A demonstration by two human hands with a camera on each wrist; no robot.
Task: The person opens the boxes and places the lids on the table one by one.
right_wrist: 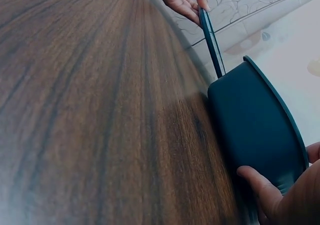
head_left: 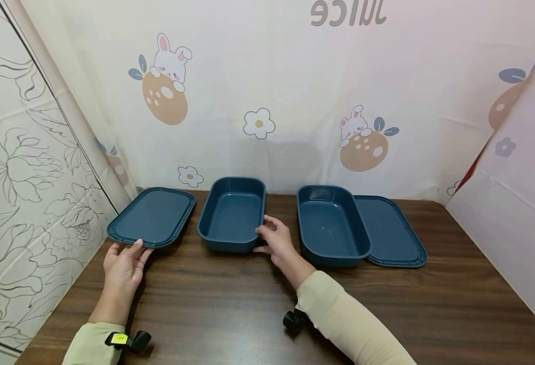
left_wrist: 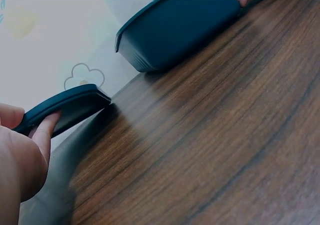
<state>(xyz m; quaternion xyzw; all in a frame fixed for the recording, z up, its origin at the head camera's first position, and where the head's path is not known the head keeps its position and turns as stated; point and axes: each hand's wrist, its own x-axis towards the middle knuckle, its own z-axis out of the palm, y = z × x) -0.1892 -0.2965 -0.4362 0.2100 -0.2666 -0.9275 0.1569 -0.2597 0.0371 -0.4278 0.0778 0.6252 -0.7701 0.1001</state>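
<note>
At the left, my left hand (head_left: 123, 266) pinches the near edge of a dark blue rectangular lid (head_left: 153, 215), thumb on top and fingers beneath. In the left wrist view this lid (left_wrist: 75, 107) is tilted, its near side raised off the table. My right hand (head_left: 277, 241) grips the near right corner of a dark blue open container (head_left: 233, 213). The right wrist view shows the thumb against the wall of this container (right_wrist: 252, 120), with other fingers round the corner, partly out of frame. The container stands upright on the table, and its inside holds nothing visible.
A second dark blue container (head_left: 331, 223) stands upright to the right of my right hand. Its right side overlaps another dark blue lid (head_left: 392, 233) lying on the brown wooden table (head_left: 213, 309). A printed curtain (head_left: 295, 91) hangs behind, and a flower-patterned panel (head_left: 30, 167) borders the left.
</note>
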